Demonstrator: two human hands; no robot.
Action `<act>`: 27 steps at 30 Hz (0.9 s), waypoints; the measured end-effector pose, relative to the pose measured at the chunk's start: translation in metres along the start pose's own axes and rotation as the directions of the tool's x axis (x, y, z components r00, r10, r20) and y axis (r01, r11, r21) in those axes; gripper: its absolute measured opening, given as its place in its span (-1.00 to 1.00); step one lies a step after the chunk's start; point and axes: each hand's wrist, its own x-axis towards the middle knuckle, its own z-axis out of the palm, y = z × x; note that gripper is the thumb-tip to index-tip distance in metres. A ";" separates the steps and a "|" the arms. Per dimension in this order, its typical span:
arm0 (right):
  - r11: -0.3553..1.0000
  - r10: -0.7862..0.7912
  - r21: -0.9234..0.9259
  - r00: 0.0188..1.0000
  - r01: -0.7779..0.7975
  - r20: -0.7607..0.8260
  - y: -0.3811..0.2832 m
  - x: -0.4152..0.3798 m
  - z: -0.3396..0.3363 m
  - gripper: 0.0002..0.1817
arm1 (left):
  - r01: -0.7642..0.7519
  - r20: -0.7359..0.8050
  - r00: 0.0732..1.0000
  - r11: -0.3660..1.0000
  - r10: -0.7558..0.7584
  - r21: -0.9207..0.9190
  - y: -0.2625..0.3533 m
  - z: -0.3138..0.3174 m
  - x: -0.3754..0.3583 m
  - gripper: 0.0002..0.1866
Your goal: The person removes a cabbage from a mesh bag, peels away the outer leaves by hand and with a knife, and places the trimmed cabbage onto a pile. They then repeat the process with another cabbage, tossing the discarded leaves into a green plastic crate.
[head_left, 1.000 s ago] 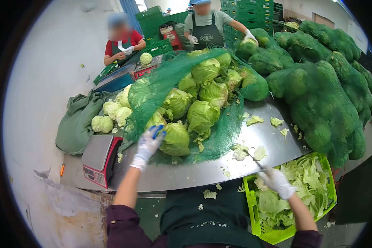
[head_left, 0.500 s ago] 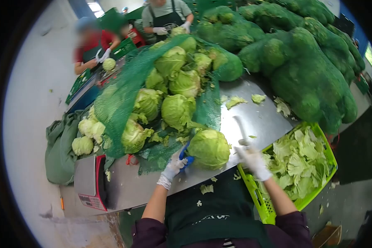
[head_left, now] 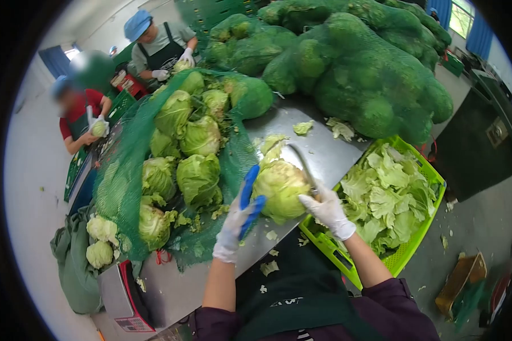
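A pale green cabbage [head_left: 281,190] rests on the metal table in front of me, its yellowish, browned side facing up. My left hand [head_left: 238,219], in a white glove with blue on the fingers, is beside the cabbage's left side, fingers stretched and apart. In a white glove too, my right hand [head_left: 328,213] grips a curved knife [head_left: 304,165] at the cabbage's right side, thumb against the leaves. The blade rises past the cabbage's upper right edge. Loose leaves [head_left: 273,145] lie just behind the cabbage.
Several cabbages [head_left: 199,181] spill from an opened green net [head_left: 119,179] at left. Full net sacks [head_left: 364,74] are piled behind. A lime-green crate [head_left: 401,264] of leaves stands at right, a scale [head_left: 119,298] at lower left. Two people [head_left: 159,51] handle cabbages across the table.
The cabbage has turned, bringing its paler, browned side up. My right hand has brought the knife against it, and my left fingers have spread. The view has shifted right.
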 end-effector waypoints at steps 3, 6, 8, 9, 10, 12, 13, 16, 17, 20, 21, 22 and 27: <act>0.999 0.020 -0.049 1.000 -0.019 0.015 0.009 -0.011 0.005 -0.28 | -0.319 0.078 0.885 0.476 0.459 0.820 -0.042 0.009 0.049 -0.12; 0.962 -0.012 -0.272 0.992 -0.023 -0.128 0.028 -0.019 -0.009 -0.39 | -0.321 0.010 0.908 0.681 0.418 0.658 -0.053 0.000 0.065 -0.11; 0.852 -0.176 -0.523 0.953 0.022 -0.247 0.044 -0.022 -0.014 -0.47 | -0.324 0.024 0.909 0.671 0.415 0.667 -0.056 0.000 0.063 -0.11; 0.801 -0.201 -0.599 0.951 0.022 -0.234 0.042 -0.025 -0.013 -0.51 | -0.314 0.035 0.895 0.572 0.445 0.758 -0.051 0.009 0.057 -0.10; 0.741 -0.225 -0.671 0.950 0.023 -0.216 0.040 -0.027 -0.012 -0.55 | -0.296 0.048 0.879 0.464 0.474 0.835 -0.050 0.016 0.054 -0.08; 0.689 -0.351 -0.719 0.910 0.089 -0.223 0.033 -0.025 -0.007 -0.66 | -0.328 0.063 0.857 0.447 0.512 0.832 -0.057 0.032 0.052 -0.06; 0.694 -0.236 -0.719 0.956 0.042 -0.172 0.033 -0.023 -0.006 -0.73 | -0.314 0.087 0.839 0.348 0.537 0.884 -0.056 0.041 0.047 -0.05; 0.696 -0.164 -0.717 0.978 0.024 -0.126 0.037 -0.023 -0.007 -0.82 | -0.308 0.161 0.795 0.161 0.585 0.937 -0.061 0.047 0.045 -0.04; 0.650 -0.196 -0.758 0.975 0.049 -0.105 0.035 -0.026 -0.009 -0.89 | -0.321 0.179 0.786 0.143 0.592 0.936 -0.060 0.048 0.044 -0.05; 0.553 -0.210 -0.831 0.976 0.067 -0.061 0.041 -0.020 -0.012 -0.96 | -0.337 0.197 0.772 0.126 0.604 0.933 -0.057 0.049 0.052 -0.09; 0.504 -0.200 -0.861 0.979 0.065 -0.043 0.046 -0.017 -0.013 -0.97 | -0.338 0.181 0.800 0.181 0.572 0.923 -0.054 0.047 0.060 -0.12; 0.502 -0.195 -0.862 0.980 0.062 -0.044 0.053 -0.010 -0.012 -0.97 | -0.339 0.170 0.827 0.233 0.536 0.911 -0.049 0.044 0.069 -0.14; 0.629 -0.260 -0.769 0.963 0.112 -0.072 0.058 0.046 0.006 -0.95 | -0.018 0.011 1.000 0.958 0.016 0.286 -0.028 0.006 0.144 -0.17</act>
